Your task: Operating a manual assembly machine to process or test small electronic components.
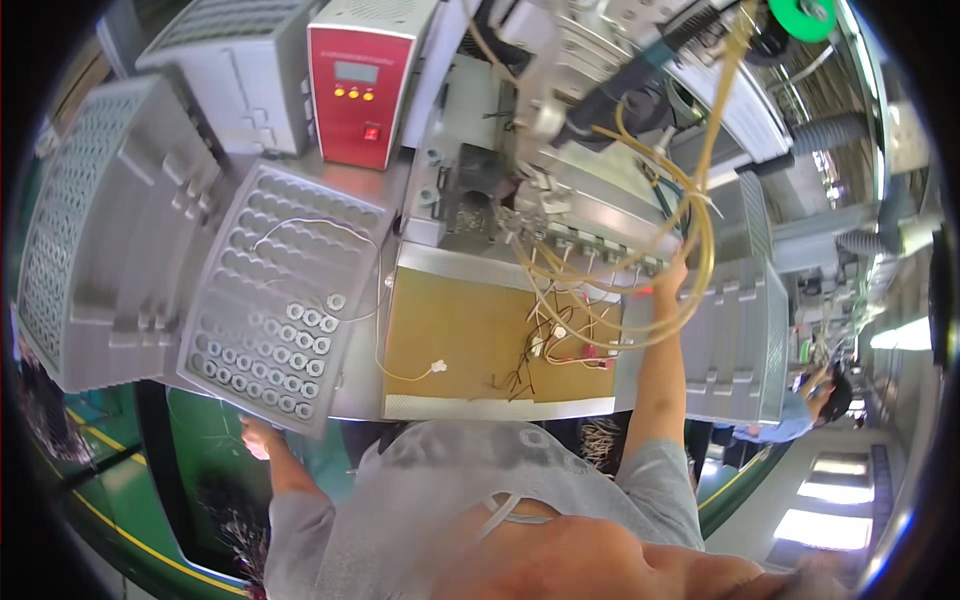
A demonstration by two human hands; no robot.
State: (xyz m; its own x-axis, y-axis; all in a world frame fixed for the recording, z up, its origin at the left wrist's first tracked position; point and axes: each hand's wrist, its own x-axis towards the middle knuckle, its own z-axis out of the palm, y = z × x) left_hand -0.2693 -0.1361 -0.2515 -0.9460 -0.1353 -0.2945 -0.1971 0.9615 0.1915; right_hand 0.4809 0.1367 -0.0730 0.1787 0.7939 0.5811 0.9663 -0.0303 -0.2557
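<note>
Grey shirt fabric [480, 490] fills the near edge of the view, shoulders and sleeves spreading wide. From it the left hand [256, 437] drops low, tucked just under the near edge of the grey moulded tray [250, 250]; its fingers are mostly hidden, so whether it grips anything I cannot tell. That tray carries rows of round pockets, and small ring-shaped parts [300, 350] sit in the nearer rows, with a thin white wire [310, 225] looping across the empty ones. Beside it lies the tan work mat [450, 330], with a little white connector [437, 367] on a lead and a tangle of dark and red wires [560, 350]. On the other side, the right arm stretches up, and the right hand [672, 272] reaches into the bundle of yellowish cables [690, 200] at the machine's row of fixtures [590, 235]; fingers look curled around the strands, though how firmly is unclear. Farther back stands a red control box [362, 85] with yellow buttons, more grey trays [110, 220] alongside, and a green tape roll [802, 15] at the top.
</note>
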